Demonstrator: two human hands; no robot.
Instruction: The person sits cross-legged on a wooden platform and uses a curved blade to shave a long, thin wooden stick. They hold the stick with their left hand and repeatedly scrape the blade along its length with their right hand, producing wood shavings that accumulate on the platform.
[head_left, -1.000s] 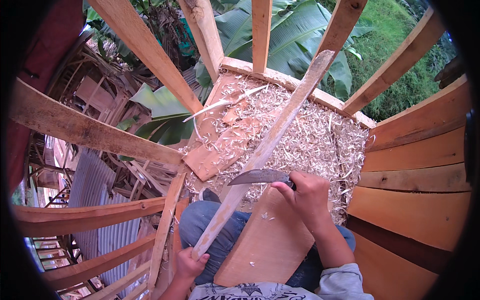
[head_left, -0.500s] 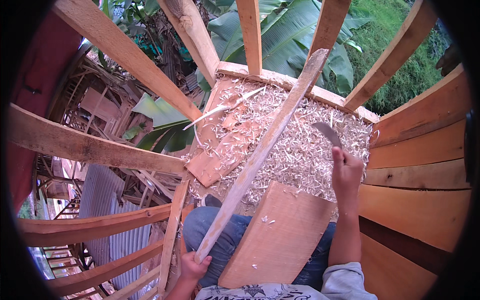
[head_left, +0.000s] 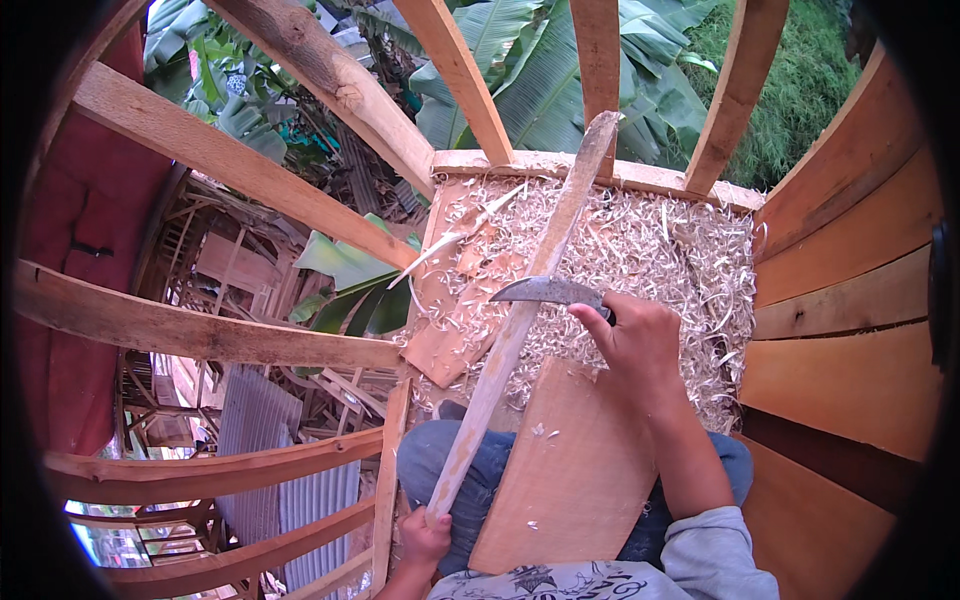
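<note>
My left hand (head_left: 425, 537) is wrapped round the near end of a long wooden stick (head_left: 500, 362), which slants away from me to the upper right. Pale, shaved stretches show along the stick, and its far end is rougher. In my right hand (head_left: 641, 345) is a curved knife (head_left: 548, 290), fingers closed round its mostly hidden handle. The blade points left and crosses over the stick near its middle; whether it touches the wood I cannot tell. A thick wooden board (head_left: 570, 465) lies across my lap, between the stick and my right forearm.
Curled wood shavings (head_left: 670, 260) cover the floor. A flat plank (head_left: 455, 330) and a pale split sliver (head_left: 462, 232) lie left of the stick. Slatted wooden rails (head_left: 240, 325) stand on the left and ahead, a plank wall (head_left: 840, 385) on the right. Banana leaves (head_left: 545, 80) show beyond.
My right hand has swung the knife left, from beside the stick to across it. The stick stays in my left hand, and the whole view has shifted slightly.
</note>
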